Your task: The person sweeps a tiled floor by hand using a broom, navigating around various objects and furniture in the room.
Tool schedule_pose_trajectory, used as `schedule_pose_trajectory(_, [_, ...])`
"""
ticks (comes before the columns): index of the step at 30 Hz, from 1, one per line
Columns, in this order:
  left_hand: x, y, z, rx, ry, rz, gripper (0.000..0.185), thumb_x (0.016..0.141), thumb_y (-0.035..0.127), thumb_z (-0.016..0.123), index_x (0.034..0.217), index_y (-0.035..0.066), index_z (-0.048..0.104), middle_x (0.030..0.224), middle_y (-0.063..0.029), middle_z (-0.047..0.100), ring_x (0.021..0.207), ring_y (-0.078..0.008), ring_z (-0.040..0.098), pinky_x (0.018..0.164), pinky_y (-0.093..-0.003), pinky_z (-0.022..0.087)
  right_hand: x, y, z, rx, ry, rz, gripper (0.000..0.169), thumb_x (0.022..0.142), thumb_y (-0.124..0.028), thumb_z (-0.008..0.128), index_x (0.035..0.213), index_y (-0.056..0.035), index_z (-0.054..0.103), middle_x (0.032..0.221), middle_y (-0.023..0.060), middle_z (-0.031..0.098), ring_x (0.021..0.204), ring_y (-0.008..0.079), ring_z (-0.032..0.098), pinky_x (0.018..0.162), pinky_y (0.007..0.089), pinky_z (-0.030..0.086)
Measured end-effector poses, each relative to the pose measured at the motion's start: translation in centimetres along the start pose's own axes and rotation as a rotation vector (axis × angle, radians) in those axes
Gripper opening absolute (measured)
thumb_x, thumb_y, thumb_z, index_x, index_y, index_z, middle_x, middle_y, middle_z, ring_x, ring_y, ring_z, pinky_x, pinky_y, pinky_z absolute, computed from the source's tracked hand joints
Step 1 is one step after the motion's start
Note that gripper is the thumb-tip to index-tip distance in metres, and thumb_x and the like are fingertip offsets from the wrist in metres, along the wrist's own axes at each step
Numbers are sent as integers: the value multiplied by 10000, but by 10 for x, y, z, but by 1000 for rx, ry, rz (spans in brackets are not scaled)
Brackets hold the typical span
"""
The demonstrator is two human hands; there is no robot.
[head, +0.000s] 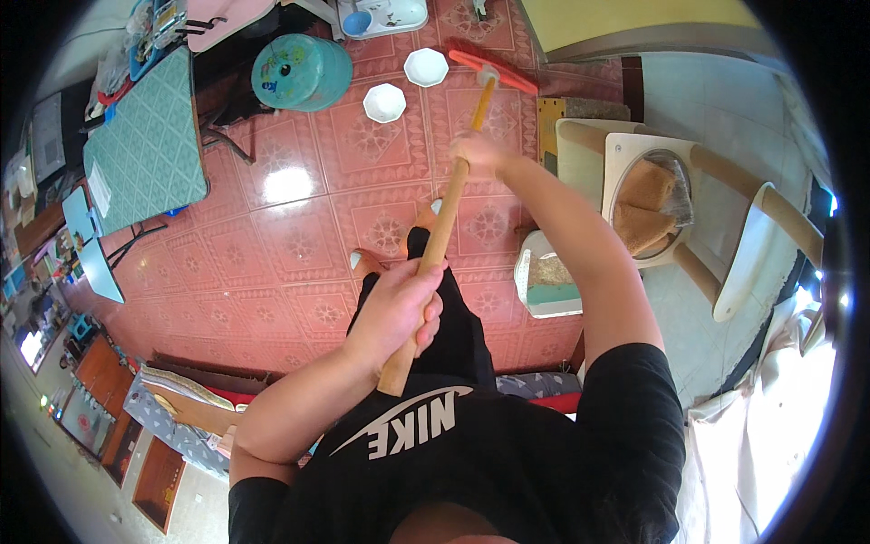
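A long wooden broom handle (pixel 442 228) runs slantwise across the middle of the view. Near its butt end, in front of my waist, my left hand (pixel 401 306) is wrapped around it. Farther up, my right hand (pixel 479 155), slightly blurred, grips the same handle. Beyond that hand the shaft turns orange-yellow and meets an orange-red broom head (pixel 499 71), which is down at the tiled floor (pixel 292 234). Two white octagonal bowls (pixel 426 67) stand on the floor left of the broom head.
A turquoise plastic stool (pixel 333 71) and a green-topped folding table (pixel 146 153) stand at left. A white tray (pixel 401 19) holds a blue bowl (pixel 357 23) at the top. To the right are a wooden cat tree (pixel 615 197) and a white-and-mint litter box (pixel 554 302). Behind me lies a bed (pixel 544 385).
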State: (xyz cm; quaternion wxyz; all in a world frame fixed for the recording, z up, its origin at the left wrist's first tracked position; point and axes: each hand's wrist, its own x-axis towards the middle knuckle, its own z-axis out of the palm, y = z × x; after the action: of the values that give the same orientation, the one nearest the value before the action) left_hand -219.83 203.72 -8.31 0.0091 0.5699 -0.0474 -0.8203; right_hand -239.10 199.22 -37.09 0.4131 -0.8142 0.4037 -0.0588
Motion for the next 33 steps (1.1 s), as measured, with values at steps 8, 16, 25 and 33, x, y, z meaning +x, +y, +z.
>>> schedule_pose_trajectory(8, [-42, 9, -12, 23, 51, -146, 312, 907, 213, 397, 1182, 67, 407, 590, 7, 373, 366, -76, 345, 326, -217, 285, -11, -63, 21, 236, 275, -30, 171, 541, -178, 630, 569, -51, 519, 635, 133, 520, 670, 345, 538, 607, 432, 440])
schedule_pose_trajectory(16, [-93, 0, -41, 290, 61, -182, 294, 897, 159, 399, 1159, 26, 379, 591, -12, 397, 378, -97, 387, 346, -221, 333, -6, -148, 58, 391, 491, 52, 160, 533, -143, 612, 536, -49, 483, 596, 134, 505, 637, 343, 527, 597, 434, 428])
schedule_pose_trajectory(25, [-73, 26, -20, 426, 46, -27, 227, 896, 165, 399, 1074, 25, 421, 563, -4, 396, 347, -92, 377, 331, -214, 318, -5, -91, -11, 70, 506, 104, 147, 556, -140, 620, 588, -77, 491, 625, 105, 506, 656, 318, 515, 628, 413, 423])
schedule_pose_trajectory(33, [39, 59, -2, 211, 41, 51, 334, 897, 228, 419, 1178, 47, 435, 571, 38, 377, 362, -46, 321, 310, -191, 275, 28, 39, -37, 2, 346, 66, 134, 605, -85, 598, 604, -77, 465, 653, 113, 511, 657, 324, 510, 554, 377, 418])
